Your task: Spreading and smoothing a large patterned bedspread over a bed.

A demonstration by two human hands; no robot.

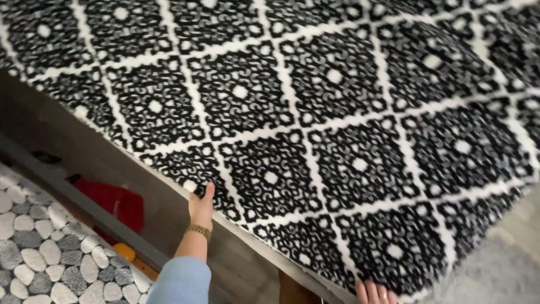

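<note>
A black-and-white blanket (pixel 337 112) with a diamond lattice pattern covers a bed and fills most of the view. My left hand (pixel 201 207) grips the blanket's hanging edge, thumb on top, a gold watch on the wrist and a light blue sleeve below. My right hand (pixel 372 293) shows only its fingers at the bottom edge, pressed on the blanket's lower border with a ring on one finger.
The bed's grey side panel (pixel 73 146) runs diagonally at the left. Below it lie a pebble-pattern rug (pixel 39 253), a red item (pixel 115 200) and an orange object (pixel 124 250). A grey surface (pixel 500 270) shows at the bottom right.
</note>
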